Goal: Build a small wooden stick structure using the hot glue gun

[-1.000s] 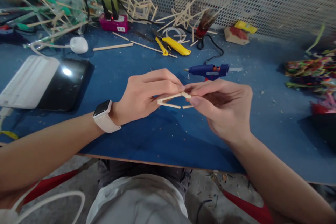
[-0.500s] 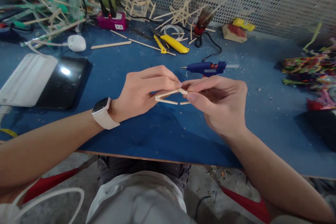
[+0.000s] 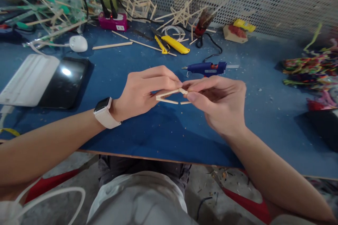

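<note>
Both hands meet around a small frame of thin wooden sticks [image 3: 169,94], held above the blue table. My left hand [image 3: 149,89], with a watch on its wrist, is closed on the frame's left and far side; its thumb is hidden behind the sticks. My right hand [image 3: 220,100] pinches the right end between thumb and fingers. Two lower sticks point toward each other with a small gap between their tips. Just beyond my right hand lies a blue glue gun [image 3: 207,68], its nozzle pointing left.
Behind are a yellow utility knife [image 3: 175,44], loose sticks [image 3: 112,45], a pink power strip [image 3: 113,21] and stick structures [image 3: 141,5] against the perforated metal panel. A white power bank [image 3: 29,79] and black phone [image 3: 66,84] lie left; colourful yarn [image 3: 311,66] sits right.
The hands and stick frame hold almost the same pose. Only a very slight shift of the whole view shows.
</note>
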A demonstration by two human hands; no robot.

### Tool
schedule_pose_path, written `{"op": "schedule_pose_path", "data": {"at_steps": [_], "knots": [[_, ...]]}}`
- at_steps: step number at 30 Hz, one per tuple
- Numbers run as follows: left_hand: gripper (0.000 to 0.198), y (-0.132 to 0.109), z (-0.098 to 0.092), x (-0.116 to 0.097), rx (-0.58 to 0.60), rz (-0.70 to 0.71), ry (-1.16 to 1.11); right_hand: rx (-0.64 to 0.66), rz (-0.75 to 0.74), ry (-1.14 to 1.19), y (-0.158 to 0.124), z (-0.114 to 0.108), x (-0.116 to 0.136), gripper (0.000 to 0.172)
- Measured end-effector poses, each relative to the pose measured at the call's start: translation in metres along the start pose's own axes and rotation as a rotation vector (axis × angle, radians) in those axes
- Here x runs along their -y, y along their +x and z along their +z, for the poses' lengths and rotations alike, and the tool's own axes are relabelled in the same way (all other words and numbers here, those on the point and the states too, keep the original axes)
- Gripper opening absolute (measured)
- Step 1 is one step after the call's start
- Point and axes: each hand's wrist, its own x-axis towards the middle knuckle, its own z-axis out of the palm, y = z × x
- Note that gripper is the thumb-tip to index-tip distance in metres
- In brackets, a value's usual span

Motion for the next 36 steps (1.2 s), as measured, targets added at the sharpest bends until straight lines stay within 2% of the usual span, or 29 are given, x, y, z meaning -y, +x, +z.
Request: {"op": "schedule_pose_path", "data": {"at_steps": [23,30,36], "knots": [[0.01,-0.0006,0.0006,0.0034,-0.002,0.027,-0.02,0.005,-0.012,0.016,0.0014,0.0,-0.0019,0.012],[0.011,-0.0005,-0.0009,0.0025,0.016,0.01,-0.024,0.003,0.005,-0.036,0.0016,0.0005,0.0009,0.012],[0.011,0.0003,-0.0004,0.0009,0.01,-0.008,-0.041,0.01,-0.007,0.01,0.0004,-0.0002,-0.0016,0.011]]}}
